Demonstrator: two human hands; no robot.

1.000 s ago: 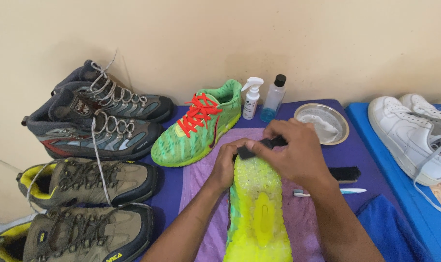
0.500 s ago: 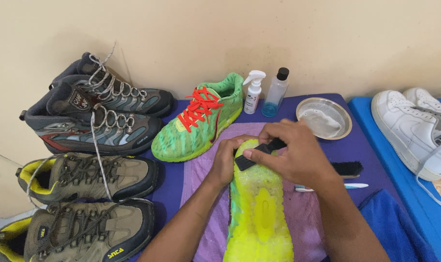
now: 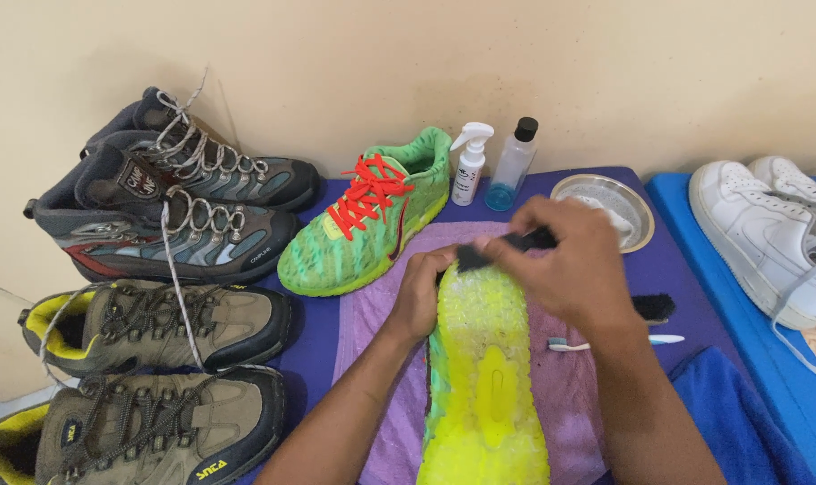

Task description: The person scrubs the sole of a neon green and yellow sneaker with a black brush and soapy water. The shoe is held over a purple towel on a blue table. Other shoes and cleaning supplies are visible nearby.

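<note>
Here, sole: upturned yellow-green shoe (image 3: 482, 359) lay on purple towel (image 3: 570, 386), bench centre.
Hands: left hand (image 3: 419, 296) clamped the toe; right hand (image 3: 577, 268) gripped a small black brush (image 3: 502, 248).
Technique: short firm strokes, toe braced, likely best.

soft, even indoor light; faint shadows on the wall behind the boots (image 3: 170, 211). right hand (image 3: 565, 265) smeared by motion blur; the rest stays sharp, mild wide-angle stretch at edges.
</note>
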